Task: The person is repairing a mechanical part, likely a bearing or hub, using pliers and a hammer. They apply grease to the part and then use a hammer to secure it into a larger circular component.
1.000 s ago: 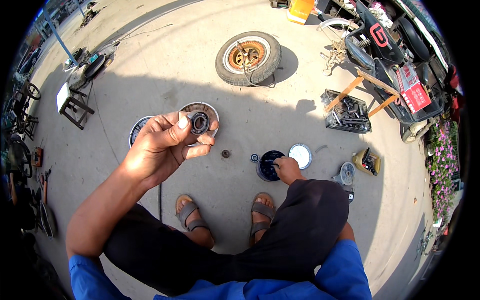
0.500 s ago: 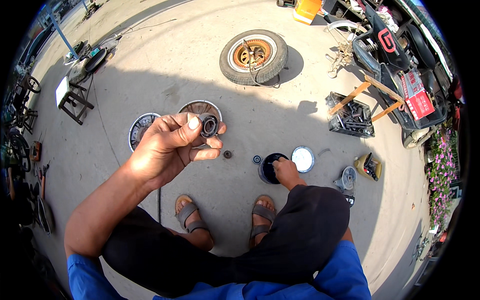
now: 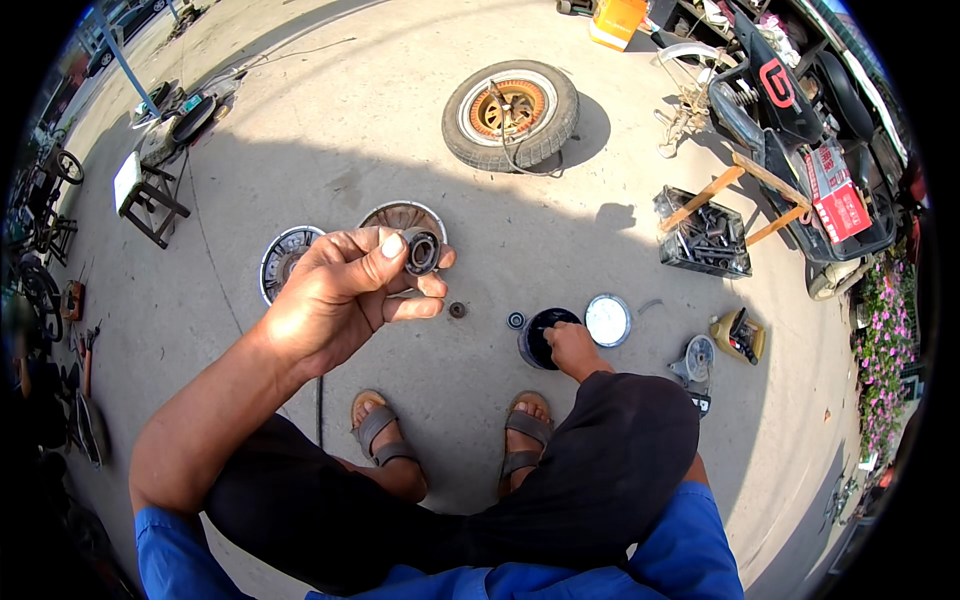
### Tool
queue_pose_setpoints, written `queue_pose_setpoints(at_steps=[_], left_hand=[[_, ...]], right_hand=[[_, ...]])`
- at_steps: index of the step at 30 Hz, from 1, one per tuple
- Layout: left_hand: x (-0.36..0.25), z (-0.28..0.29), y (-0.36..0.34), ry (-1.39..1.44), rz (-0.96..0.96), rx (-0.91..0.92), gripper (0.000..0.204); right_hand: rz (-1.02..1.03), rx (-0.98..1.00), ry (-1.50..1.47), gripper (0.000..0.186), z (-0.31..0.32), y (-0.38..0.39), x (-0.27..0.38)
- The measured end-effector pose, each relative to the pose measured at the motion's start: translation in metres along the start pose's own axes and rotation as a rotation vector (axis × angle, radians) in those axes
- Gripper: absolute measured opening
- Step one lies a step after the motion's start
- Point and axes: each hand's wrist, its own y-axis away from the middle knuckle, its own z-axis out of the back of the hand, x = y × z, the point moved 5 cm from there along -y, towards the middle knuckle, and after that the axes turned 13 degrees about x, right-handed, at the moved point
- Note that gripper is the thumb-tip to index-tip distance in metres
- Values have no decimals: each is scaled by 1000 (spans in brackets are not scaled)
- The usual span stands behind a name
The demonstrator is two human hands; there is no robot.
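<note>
My left hand (image 3: pixel 335 285) is raised in front of me, closed on a ball bearing (image 3: pixel 422 252). Thumb and fingers pinch its edge, and the bearing's dark ring of balls shows. My right hand (image 3: pixel 574 350) reaches over the rim of a dark tub (image 3: pixel 533 353) with its fingers bent together. Its fingertips are partly hidden, so whatever they grip cannot be made out. A second small bearing (image 3: pixel 516 321) lies on the ground just left of the tub. To the tub's right is a round white lid (image 3: pixel 607 320).
Two round metal wheel covers (image 3: pixel 275 270) lie behind my left hand, with a small ring (image 3: pixel 457 310) nearby. Farther off are a tyred wheel (image 3: pixel 478 150), a crate of tools (image 3: pixel 700 250) and a stool (image 3: pixel 148 200). A cut yellow container (image 3: pixel 740 338) stands at right.
The whole scene has shifted very slightly in view. Both hands keep nearly the same pose, the left one still holding the bearing and the right one still at the tub.
</note>
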Motion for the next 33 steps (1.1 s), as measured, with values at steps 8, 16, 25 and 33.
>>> queue_pose_setpoints(at_steps=[8,16,25,33], left_hand=[[0,-1,0,-5,-27,-59,27],[-3,-1,2,-44,-19,-43,26],[-5,6,6,-53,-58,-61,24],[-9,-4,-2,120,-121,57,20]], right_hand=[[-25,39,-53,8,-1,0,-2],[-118,146,-125,12,-2,4,-4],[-233,-62,-514,18,66,16,-13],[15,-162,-955,11,237,14,34]])
